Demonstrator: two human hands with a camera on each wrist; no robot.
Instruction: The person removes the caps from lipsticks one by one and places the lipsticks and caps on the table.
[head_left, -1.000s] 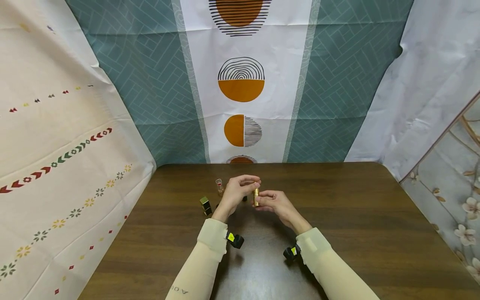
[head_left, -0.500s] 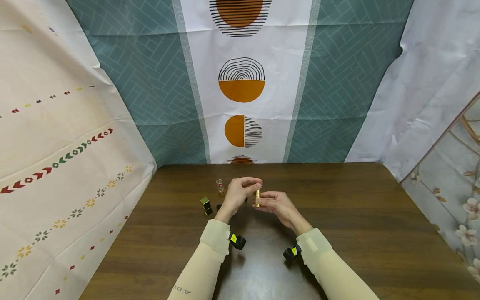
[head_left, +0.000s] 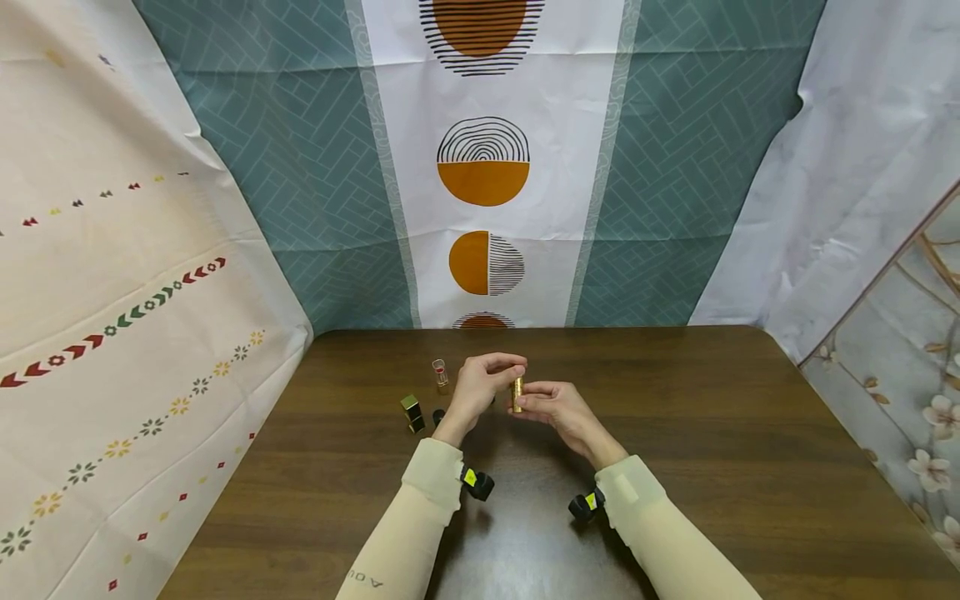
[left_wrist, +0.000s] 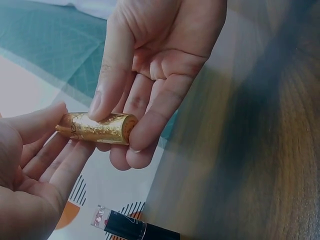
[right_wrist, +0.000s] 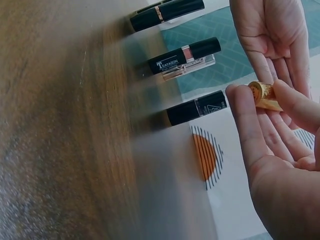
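Observation:
A gold lipstick tube (head_left: 517, 395) stands upright between my two hands, above the table. My left hand (head_left: 480, 387) pinches its upper end between thumb and fingers. My right hand (head_left: 555, 410) grips the lower part, thumb on one side and fingers on the other. In the left wrist view, the gold lipstick tube (left_wrist: 102, 128) lies across the picture, with the right hand (left_wrist: 155, 70) above and the left hand (left_wrist: 37, 175) at lower left. The right wrist view shows the tube's round end (right_wrist: 257, 93) beside a right-hand finger; the rest is partly hidden by the thumb.
Left of my hands stand a clear-topped lipstick (head_left: 440, 372), a black tube with a gold square top (head_left: 412, 412) and a dark round-topped tube (head_left: 438, 416). Black lipsticks (right_wrist: 196, 108) stand behind the hands. Patterned cloth (head_left: 483, 183) hangs beyond the brown table (head_left: 675, 417).
Both hands have shifted slightly to the right with the gold lipstick tube, the left a little more. More of the dark round-topped tube shows beside the left wrist.

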